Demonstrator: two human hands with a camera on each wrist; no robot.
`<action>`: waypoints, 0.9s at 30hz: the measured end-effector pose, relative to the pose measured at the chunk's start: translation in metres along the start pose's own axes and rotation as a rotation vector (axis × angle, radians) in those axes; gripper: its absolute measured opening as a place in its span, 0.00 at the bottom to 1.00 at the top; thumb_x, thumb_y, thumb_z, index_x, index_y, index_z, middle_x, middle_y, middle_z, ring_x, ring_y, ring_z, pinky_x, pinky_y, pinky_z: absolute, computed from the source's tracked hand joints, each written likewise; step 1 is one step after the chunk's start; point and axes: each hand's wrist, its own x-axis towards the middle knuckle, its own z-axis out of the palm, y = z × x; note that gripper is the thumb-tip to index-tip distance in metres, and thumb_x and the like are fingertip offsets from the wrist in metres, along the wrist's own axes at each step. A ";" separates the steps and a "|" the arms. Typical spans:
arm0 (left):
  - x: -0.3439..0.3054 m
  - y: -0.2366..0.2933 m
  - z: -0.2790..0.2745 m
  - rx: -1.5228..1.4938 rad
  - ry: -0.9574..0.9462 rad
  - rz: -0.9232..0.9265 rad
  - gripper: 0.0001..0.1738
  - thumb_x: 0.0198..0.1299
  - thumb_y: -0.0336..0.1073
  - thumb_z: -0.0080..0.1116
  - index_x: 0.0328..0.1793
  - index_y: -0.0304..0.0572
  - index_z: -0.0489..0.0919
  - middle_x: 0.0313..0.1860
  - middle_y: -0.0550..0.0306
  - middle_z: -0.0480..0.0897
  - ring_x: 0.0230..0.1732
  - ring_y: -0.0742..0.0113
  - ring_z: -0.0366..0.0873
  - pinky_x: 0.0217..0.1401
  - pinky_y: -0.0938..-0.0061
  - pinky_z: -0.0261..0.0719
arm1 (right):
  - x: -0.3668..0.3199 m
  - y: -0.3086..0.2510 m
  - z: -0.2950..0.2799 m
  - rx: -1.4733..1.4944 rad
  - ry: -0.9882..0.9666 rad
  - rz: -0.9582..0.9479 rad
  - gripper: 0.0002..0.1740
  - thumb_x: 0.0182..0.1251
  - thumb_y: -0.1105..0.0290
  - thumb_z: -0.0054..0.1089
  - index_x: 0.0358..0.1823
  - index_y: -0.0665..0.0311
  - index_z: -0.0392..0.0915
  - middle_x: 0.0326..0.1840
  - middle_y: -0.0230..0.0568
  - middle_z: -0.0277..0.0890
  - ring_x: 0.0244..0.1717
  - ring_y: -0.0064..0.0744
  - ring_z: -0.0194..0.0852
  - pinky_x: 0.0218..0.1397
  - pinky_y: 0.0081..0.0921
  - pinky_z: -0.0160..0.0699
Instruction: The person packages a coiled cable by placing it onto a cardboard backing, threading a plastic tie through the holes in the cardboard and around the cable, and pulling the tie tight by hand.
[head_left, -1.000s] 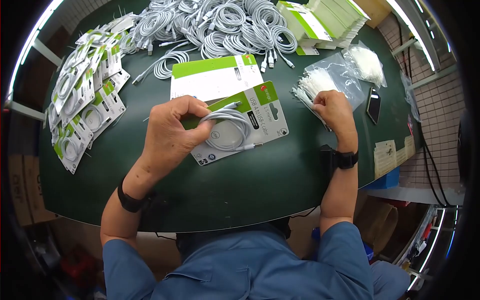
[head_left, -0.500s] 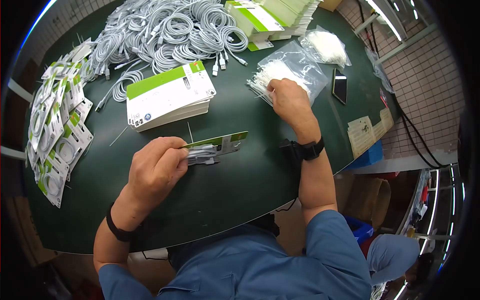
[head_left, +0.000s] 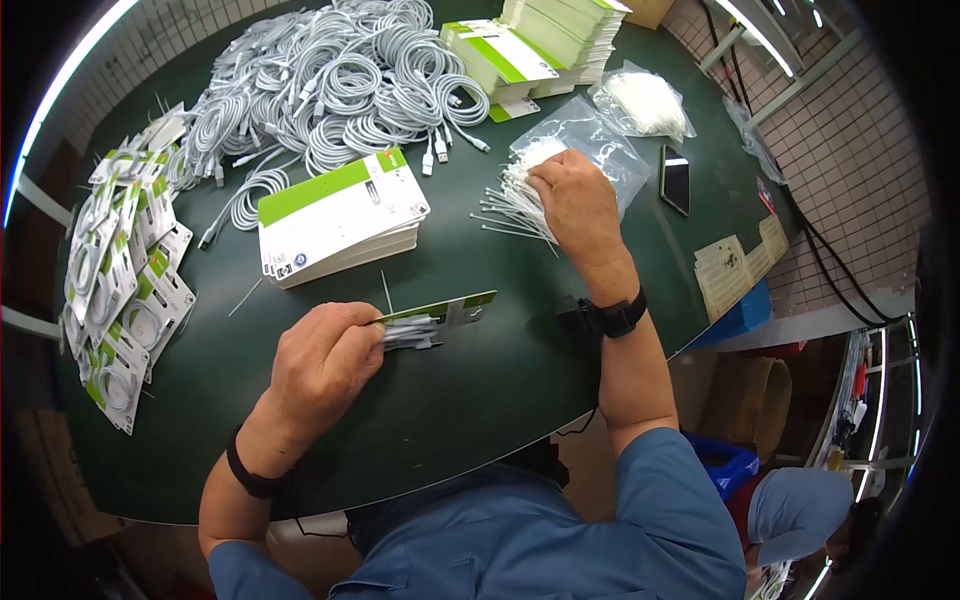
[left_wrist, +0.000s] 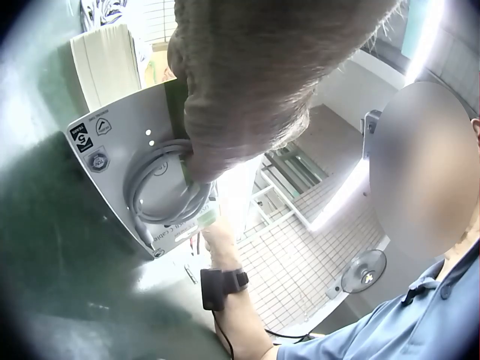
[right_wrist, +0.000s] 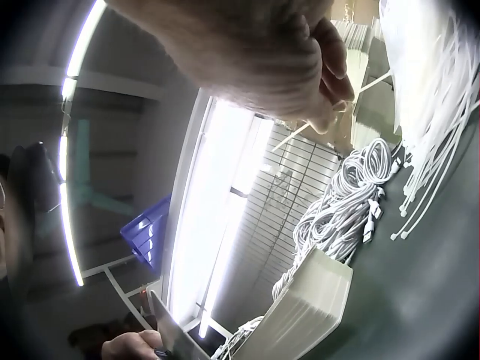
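My left hand (head_left: 325, 355) pinches a green and white packaging card (head_left: 465, 308) with a coiled grey-white USB cable (head_left: 408, 332) on its front. In the head view the card stands nearly edge-on, and a thin tie end (head_left: 386, 290) pokes up behind it. The left wrist view shows the card's printed face (left_wrist: 105, 139) and the cable loop (left_wrist: 137, 195) under the fingers. Over at the opened plastic bag, my right hand (head_left: 582, 205) pinches a white cable tie (right_wrist: 292, 137). Loose cable ties (head_left: 515, 208) fan out beside those fingers.
A stack of cards (head_left: 340, 215) lies ahead of the left hand. Behind it is a heap of coiled cables (head_left: 340, 90); finished-looking carded cables (head_left: 130, 290) pile up at left. More cards (head_left: 560, 50), a second tie bag (head_left: 645, 105) and a phone (head_left: 675, 180) lie at right.
The left hand has lowered the card toward me and tipped it from face-up to nearly edge-on. At the bag, several ties have spread out leftward beside the right hand. The head view has shifted.
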 end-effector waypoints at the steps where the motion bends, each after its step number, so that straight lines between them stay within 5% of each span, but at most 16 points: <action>1: 0.000 0.000 0.000 0.002 0.002 0.009 0.13 0.49 0.19 0.73 0.40 0.34 0.81 0.42 0.50 0.87 0.39 0.52 0.88 0.40 0.63 0.89 | 0.003 -0.002 -0.001 0.058 0.092 -0.016 0.07 0.71 0.69 0.73 0.45 0.61 0.93 0.42 0.46 0.88 0.40 0.52 0.88 0.47 0.41 0.87; 6: 0.002 0.003 0.001 0.014 0.014 0.060 0.13 0.49 0.19 0.73 0.40 0.33 0.82 0.41 0.49 0.86 0.39 0.52 0.88 0.42 0.63 0.90 | 0.008 -0.019 -0.008 0.185 0.381 -0.115 0.07 0.72 0.72 0.75 0.48 0.65 0.90 0.40 0.43 0.88 0.35 0.42 0.87 0.42 0.33 0.87; 9: 0.004 0.007 0.001 0.006 0.010 0.088 0.13 0.49 0.19 0.73 0.39 0.32 0.82 0.41 0.48 0.86 0.39 0.51 0.88 0.43 0.62 0.91 | 0.002 -0.034 -0.012 0.927 0.246 0.216 0.10 0.75 0.72 0.75 0.51 0.65 0.85 0.38 0.39 0.87 0.34 0.29 0.86 0.40 0.23 0.84; 10: 0.005 0.009 0.001 -0.002 0.009 0.106 0.12 0.49 0.19 0.73 0.39 0.32 0.82 0.41 0.48 0.86 0.39 0.50 0.88 0.43 0.61 0.91 | 0.001 -0.036 -0.014 0.932 0.241 0.227 0.10 0.75 0.72 0.75 0.51 0.65 0.85 0.38 0.39 0.87 0.34 0.29 0.86 0.40 0.23 0.84; 13: 0.002 0.014 0.002 -0.015 -0.013 0.127 0.11 0.49 0.20 0.73 0.38 0.31 0.82 0.40 0.46 0.85 0.40 0.49 0.89 0.44 0.60 0.92 | -0.002 -0.043 -0.020 1.473 -0.118 0.391 0.10 0.78 0.71 0.74 0.52 0.66 0.82 0.39 0.37 0.87 0.36 0.22 0.86 0.38 0.18 0.82; 27: -0.002 0.010 0.008 -0.008 0.009 0.162 0.10 0.50 0.22 0.73 0.38 0.29 0.82 0.40 0.44 0.86 0.40 0.47 0.90 0.45 0.58 0.93 | -0.022 -0.082 -0.011 1.489 -0.430 0.383 0.12 0.75 0.75 0.74 0.56 0.71 0.88 0.41 0.40 0.90 0.38 0.24 0.88 0.42 0.19 0.86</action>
